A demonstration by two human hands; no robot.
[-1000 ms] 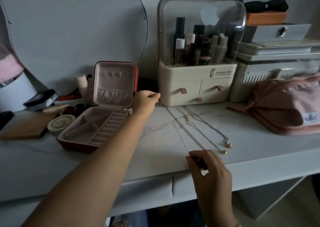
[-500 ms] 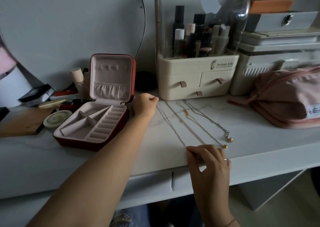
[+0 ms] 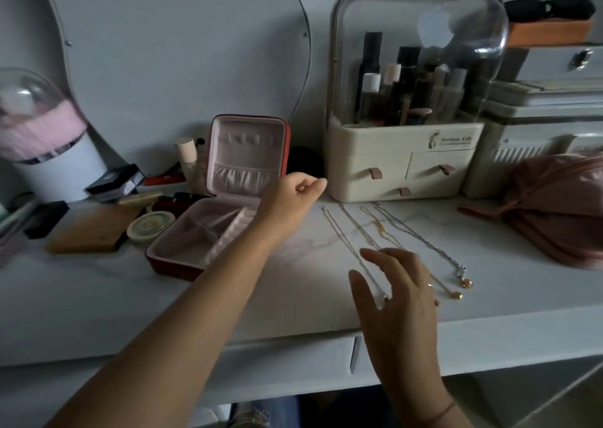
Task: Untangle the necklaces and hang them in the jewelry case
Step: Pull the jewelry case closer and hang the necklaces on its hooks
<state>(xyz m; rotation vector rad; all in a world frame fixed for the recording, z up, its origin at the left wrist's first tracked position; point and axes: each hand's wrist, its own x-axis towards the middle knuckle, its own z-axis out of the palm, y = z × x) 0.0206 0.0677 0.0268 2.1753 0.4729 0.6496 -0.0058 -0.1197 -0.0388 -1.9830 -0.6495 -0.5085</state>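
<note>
Head view looks down on a pale marbled surface [image 3: 228,297] with four necklaces [image 3: 385,231] laid out straight and side by side, running from near the cream cosmetics organizer [image 3: 401,160] toward the front edge. They lie apart from one another; the two on the right end in small round pendants [image 3: 465,283]. The left hand [image 3: 293,195] is raised just above the surface between the jewelry case [image 3: 225,199] and the far ends of the chains, fingers curled into a loose fist with thumb against forefinger; whether it pinches anything I cannot tell. The right hand [image 3: 401,293] hovers over the near ends of the left chains with fingers spread wide, holding nothing, a ring [image 3: 430,285] on one finger. The jewelry case stands open at the left, its red shell lined in pink, lid upright against the wall, tray compartments bare. A pink pouch [image 3: 554,218] lies at the right, well apart from the chains.
</note>
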